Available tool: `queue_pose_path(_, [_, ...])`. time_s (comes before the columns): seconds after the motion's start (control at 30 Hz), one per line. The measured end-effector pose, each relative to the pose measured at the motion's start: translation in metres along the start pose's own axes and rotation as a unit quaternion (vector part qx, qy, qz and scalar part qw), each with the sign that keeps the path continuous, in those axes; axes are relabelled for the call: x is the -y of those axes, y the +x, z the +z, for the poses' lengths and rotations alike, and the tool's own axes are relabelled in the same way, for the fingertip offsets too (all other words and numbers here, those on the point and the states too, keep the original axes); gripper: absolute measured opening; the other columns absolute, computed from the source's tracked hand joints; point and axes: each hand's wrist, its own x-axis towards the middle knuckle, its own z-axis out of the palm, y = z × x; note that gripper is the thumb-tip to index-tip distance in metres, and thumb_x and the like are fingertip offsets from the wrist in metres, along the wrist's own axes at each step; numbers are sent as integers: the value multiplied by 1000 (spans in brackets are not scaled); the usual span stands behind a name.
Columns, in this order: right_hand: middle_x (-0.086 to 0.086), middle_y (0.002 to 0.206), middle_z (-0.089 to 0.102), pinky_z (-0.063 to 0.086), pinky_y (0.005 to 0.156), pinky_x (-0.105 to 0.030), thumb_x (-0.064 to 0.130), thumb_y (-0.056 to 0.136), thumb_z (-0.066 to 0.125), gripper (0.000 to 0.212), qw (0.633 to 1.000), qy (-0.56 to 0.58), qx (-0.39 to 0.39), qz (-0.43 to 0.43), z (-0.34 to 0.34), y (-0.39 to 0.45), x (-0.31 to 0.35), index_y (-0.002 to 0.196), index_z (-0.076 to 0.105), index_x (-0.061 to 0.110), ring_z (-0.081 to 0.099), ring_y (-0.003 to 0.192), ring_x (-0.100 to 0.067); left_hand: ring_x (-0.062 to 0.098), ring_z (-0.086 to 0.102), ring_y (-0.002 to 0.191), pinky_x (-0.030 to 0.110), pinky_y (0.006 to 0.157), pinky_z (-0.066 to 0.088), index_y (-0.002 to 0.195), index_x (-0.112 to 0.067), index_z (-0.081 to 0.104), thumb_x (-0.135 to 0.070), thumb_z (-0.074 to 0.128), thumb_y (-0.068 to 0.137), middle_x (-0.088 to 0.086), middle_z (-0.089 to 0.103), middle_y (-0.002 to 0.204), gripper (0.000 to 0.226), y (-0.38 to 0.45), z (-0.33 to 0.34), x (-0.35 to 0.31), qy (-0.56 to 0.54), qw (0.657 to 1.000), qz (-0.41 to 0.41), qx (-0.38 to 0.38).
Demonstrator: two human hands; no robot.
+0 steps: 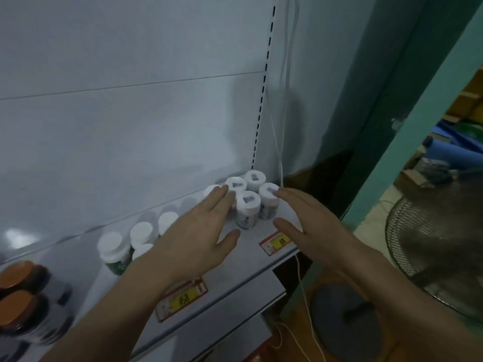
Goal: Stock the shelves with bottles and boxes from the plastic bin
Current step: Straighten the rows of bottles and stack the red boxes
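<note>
White plastic bottles [247, 205] stand in a tight cluster at the far right end of the grey metal shelf [235, 267], four of them with a dark printed patch on each cap, all upright and touching or nearly touching one another. Both hands reach in around this cluster. The left hand [201, 231] comes from seven o'clock, fingers straight and spread, its fingertips [223, 190] lying against the bottles on the cluster's left side; whether they press or merely touch I cannot tell. The right hand [308, 220] comes from five o'clock, fingers likewise extended and relaxed, the tip of the longest [278, 192] just at the cap of the rightmost bottle [268, 201], thumb held apart below. Neither hand is wrapped round anything.

To the nine o'clock side of the cluster, a loose row of plain white-capped bottles [142, 232] runs along the shelf, one with a green label [115, 253] nearest the front. At the far left edge sit dark jars with orange lids [19, 307], blurred. What any of these containers hold is not visible; every lid is on.

Two yellow-and-red price tags [183, 299] lie along the shelf's front lip. A white cord [303, 283] hangs down at the shelf's right end, and a fan grille [433, 246] shows at three o'clock
</note>
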Motion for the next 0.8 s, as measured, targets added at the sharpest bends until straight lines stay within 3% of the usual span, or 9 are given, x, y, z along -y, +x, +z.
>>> queue_pose_path(0.07, [11, 153, 42, 28, 119, -25, 59, 97, 45, 62, 999, 26, 6, -36, 0, 19, -12, 150, 40, 27, 37, 139, -6, 11, 17, 152, 16, 114, 13, 158, -16, 20, -43, 50, 100, -2, 15, 166, 71, 11, 0, 7, 14, 1000, -21, -12])
queue_pose_path(0.17, [12, 142, 47, 37, 111, -26, 52, 96, 56, 50, 996, 52, 13, -73, 3, 45, -33, 140, 48, 30, 45, 130, -8, 15, 33, 146, 24, 115, 26, 155, -17, 32, -41, 53, 96, 0, 32, 161, 67, 21, 6, 8, 27, 998, -45, -35])
queue_pose_path(0.27, [16, 129, 47, 47, 101, -33, 42, 91, 68, 40, 994, 66, 13, -88, 7, 65, -55, 127, 51, 34, 48, 119, -6, 17, 53, 126, 32, 105, 47, 144, -23, 48, -35, 59, 93, -4, 51, 144, 53, 31, 21, 1, 29, 995, -64, -64])
queue_pose_path(0.33, [18, 124, 45, 47, 97, -31, 40, 88, 72, 39, 991, 84, 21, -102, 8, 74, -69, 122, 53, 35, 48, 114, -4, 17, 57, 116, 37, 94, 52, 134, -25, 56, -32, 62, 92, -6, 55, 133, 44, 38, 34, -5, 25, 993, -85, -83])
queue_pose_path(0.63, [16, 115, 48, 43, 79, -21, 41, 79, 80, 34, 977, 151, 77, -132, 7, 102, -95, 104, 57, 39, 53, 100, 0, 14, 58, 93, 39, 76, 55, 114, -24, 64, -36, 69, 87, -5, 53, 119, 30, 60, 80, -26, 8, 969, -184, -166])
queue_pose_path(0.8, [12, 110, 56, 48, 75, -27, 43, 74, 81, 34, 970, 168, 96, -148, 13, 109, -92, 95, 55, 36, 56, 89, -1, 15, 58, 91, 38, 74, 55, 109, -23, 63, -39, 69, 85, -3, 51, 121, 29, 66, 96, -36, 9, 948, -235, -212])
